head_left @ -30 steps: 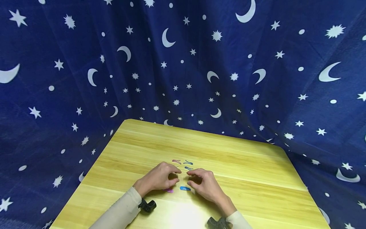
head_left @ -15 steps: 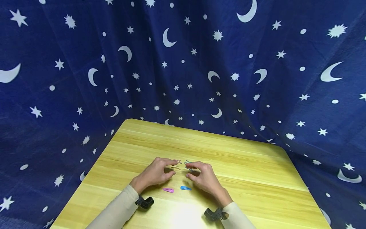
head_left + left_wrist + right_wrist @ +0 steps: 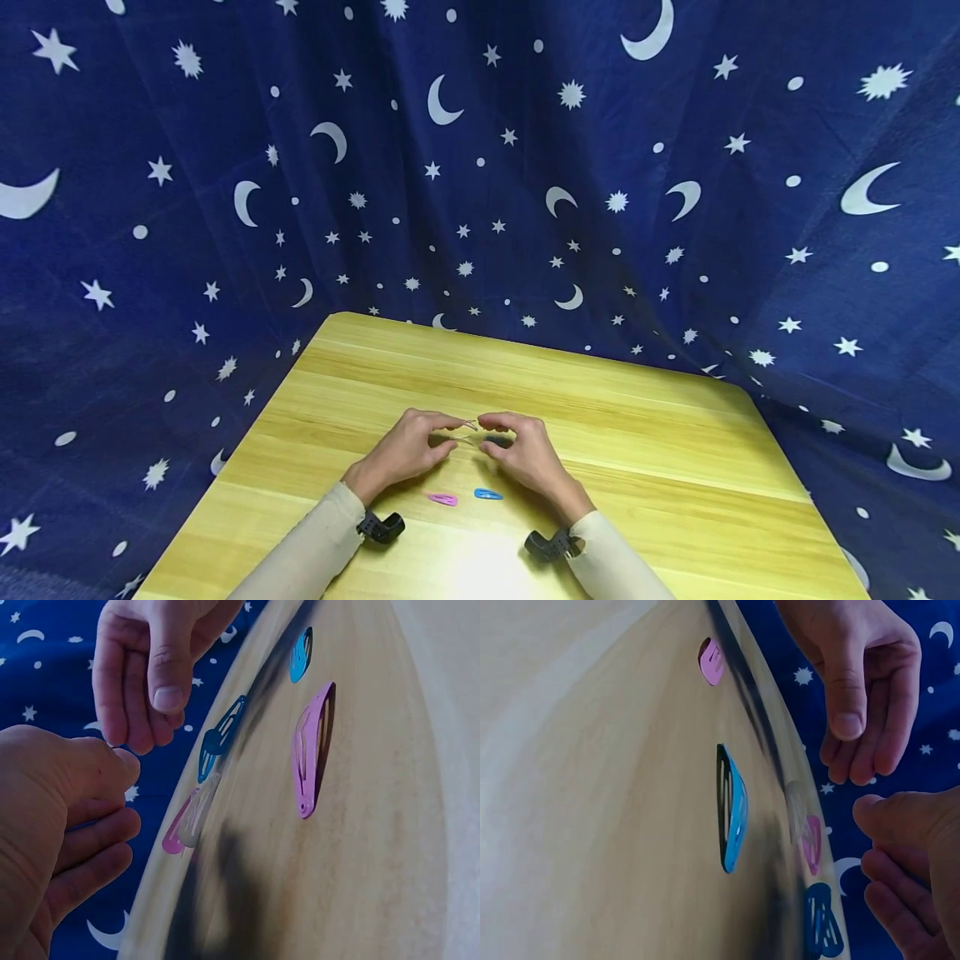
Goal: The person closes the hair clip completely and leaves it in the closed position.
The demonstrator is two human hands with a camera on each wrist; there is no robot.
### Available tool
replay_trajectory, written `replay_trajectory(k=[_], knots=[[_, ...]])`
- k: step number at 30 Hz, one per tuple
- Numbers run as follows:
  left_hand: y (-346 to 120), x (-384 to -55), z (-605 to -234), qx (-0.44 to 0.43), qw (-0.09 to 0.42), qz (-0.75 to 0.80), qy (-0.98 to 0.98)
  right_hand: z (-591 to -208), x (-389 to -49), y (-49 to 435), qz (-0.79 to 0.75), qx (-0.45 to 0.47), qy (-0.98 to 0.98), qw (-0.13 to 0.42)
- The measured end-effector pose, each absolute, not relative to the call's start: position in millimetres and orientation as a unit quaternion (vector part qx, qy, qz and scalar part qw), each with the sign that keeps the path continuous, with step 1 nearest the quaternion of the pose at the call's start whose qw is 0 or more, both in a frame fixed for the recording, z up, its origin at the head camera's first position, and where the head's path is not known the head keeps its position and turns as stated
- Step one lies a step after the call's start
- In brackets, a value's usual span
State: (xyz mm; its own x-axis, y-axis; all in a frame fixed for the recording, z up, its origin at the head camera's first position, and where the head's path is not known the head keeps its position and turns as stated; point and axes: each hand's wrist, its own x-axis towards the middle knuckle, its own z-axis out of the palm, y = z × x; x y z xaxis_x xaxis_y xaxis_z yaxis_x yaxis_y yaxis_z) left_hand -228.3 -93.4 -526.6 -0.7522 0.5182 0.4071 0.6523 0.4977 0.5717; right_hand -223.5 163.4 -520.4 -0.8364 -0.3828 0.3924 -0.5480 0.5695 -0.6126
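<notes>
Over the yellow wood-grain table [image 3: 637, 475], my left hand [image 3: 407, 448]: fingers and thumb loosely bent, gap between them, nothing gripped.
My right hand [image 3: 534, 457]: same relaxed curve, thumb apart from fingers, nothing held; faces my left hand, fingertips near each other in the head view.
Far clips, left side: slim pink snap hair clip [image 3: 812, 844] and pale beige snap hair clip [image 3: 795, 814], both on the table; they overlap in the wrist views, sit apart in the head view. Both near my left fingertips; can't tell if I touch either.
Far clips, right side: dark teal-blue snap hair clips [image 3: 815, 904], seemingly two, close together on the table; my right hand hides them in the head view.
Near clips: glossy lilac-pink snap hair clip [image 3: 442, 500] on the left, shiny bright-blue snap hair clip [image 3: 488, 494] on the right; lying flat on the table on my side of the hands, a gap between, neither touched.
Wrists: black cameras [image 3: 382, 528] on both, beige sleeves [image 3: 303, 546] behind.
Near table edge: white glare patch [image 3: 483, 571].
Backdrop: deep-blue cloth curtain [image 3: 510, 167], white moons, stars and dots, behind the table and down both sides.
</notes>
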Motion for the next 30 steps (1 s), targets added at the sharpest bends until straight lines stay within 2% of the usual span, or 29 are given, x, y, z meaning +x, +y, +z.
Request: replay_trajectory(k=[14,30], knots=[[-90,-234,-542,-0.321,0.091,-0.371,-0.867,-533,-235,151,0.432,0.244,-0.867,0.048],[-88,-241,-555,-0.323,0.113,-0.359,-0.868,-543,-238,144,0.391,0.270,-0.878,0.059]])
